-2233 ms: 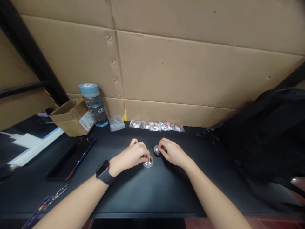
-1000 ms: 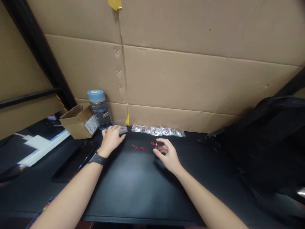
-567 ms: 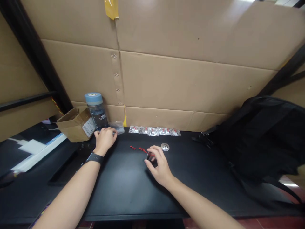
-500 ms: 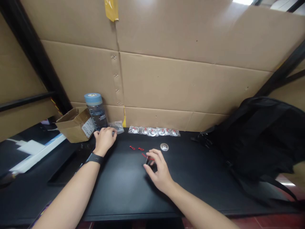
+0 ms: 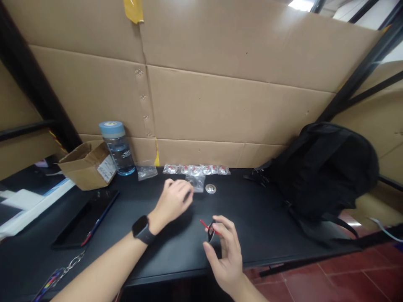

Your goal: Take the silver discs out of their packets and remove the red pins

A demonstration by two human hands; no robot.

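My left hand (image 5: 175, 198), with a watch on its wrist, has its fingers closed on a small clear plastic bag (image 5: 195, 183) over the table. Between thumb and fingertips, my right hand (image 5: 227, 251) pinches a small round metal disc (image 5: 210, 231) on edge, and a red cord (image 5: 204, 224) sticks out from it. Another silver disc (image 5: 210, 188) lies flat on the table just right of the plastic bag. Along the cardboard wall runs a row of bagged discs (image 5: 195, 170) with red cords.
A stack of clear bags (image 5: 147, 173) lies beside a blue-lidded water bottle (image 5: 117, 147) and an open cardboard box (image 5: 86, 165). At the left is a phone or tablet (image 5: 86, 220) with a strap. A black backpack (image 5: 324, 167) stands at the right.
My left hand has moved right from the stack of bags, bringing one bag over the table. My right hand, still pinching the disc, is lower and nearer me. The view has shifted.
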